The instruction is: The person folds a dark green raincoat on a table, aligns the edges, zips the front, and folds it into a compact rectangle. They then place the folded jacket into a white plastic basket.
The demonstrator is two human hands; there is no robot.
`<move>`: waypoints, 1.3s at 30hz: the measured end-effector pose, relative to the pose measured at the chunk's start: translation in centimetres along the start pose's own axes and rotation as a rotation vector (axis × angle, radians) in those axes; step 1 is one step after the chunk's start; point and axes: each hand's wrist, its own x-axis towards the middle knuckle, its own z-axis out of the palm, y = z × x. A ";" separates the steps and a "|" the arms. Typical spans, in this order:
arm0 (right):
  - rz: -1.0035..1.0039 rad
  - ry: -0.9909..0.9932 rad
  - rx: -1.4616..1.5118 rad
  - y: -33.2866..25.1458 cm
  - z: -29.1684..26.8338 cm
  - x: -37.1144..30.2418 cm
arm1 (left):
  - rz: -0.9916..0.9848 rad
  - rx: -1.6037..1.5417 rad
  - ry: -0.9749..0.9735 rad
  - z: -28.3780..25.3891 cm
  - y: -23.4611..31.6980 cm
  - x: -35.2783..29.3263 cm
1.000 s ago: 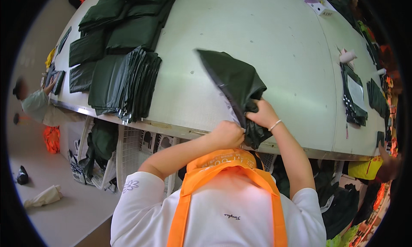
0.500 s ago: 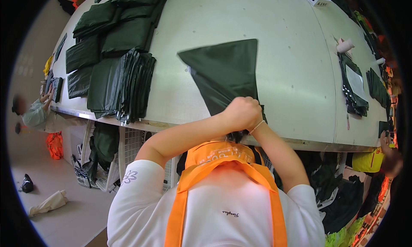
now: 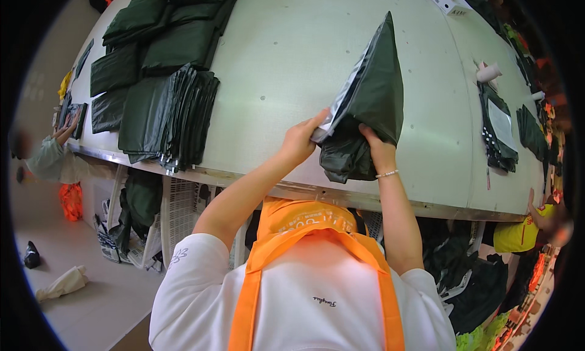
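Observation:
A dark green, slightly shiny folded sheet point(image 3: 372, 89) rises above the pale table point(image 3: 256, 107), its point directed at the far side. My left hand point(image 3: 301, 136) is closed on its left edge, where a whitish-silver inner face shows. On the near right part, my right hand point(image 3: 382, 151) grips with the thumb on top and the other fingers hidden beneath. A bunched lower part of the sheet point(image 3: 347, 162) hangs between the two hands, near the table's front edge. To the left lies a fanned pile of similar dark green folded pieces point(image 3: 192, 116), touched by neither hand.
More dark green folded bundles point(image 3: 177, 46) lie behind that pile. At right are a white roll point(image 3: 488, 72) and dark pieces topped by a white paper point(image 3: 501, 122). White crates point(image 3: 181, 211) stand below the table edge. Co-workers' hands point(image 3: 67, 131) show at both sides.
My hands have uncrossed and separated, the left now left of the right. The sheet has lifted and turned, its point swinging from the left to the far side and exposing its pale inner face.

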 end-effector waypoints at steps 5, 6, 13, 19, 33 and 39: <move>0.246 -0.038 -0.586 4.3 -3.2 4.4 | -0.061 0.087 -0.167 -0.5 5.2 -1.8; 0.101 0.031 -0.618 4.4 -2.6 3.9 | -0.090 0.048 -0.122 0.8 4.0 -3.5; 0.143 -0.221 -0.539 1.2 3.0 4.3 | -1.000 -1.251 0.200 7.4 0.8 -6.6; 0.123 -0.538 -1.037 1.4 3.8 4.8 | -1.125 -1.512 0.299 8.1 -0.9 -7.1; -0.146 -0.635 -1.476 -5.2 3.9 0.9 | -1.199 -1.373 0.269 6.9 2.3 -6.3; -0.402 -0.495 -1.287 -5.5 2.4 -0.6 | -1.156 -1.365 0.126 8.1 -0.2 -7.8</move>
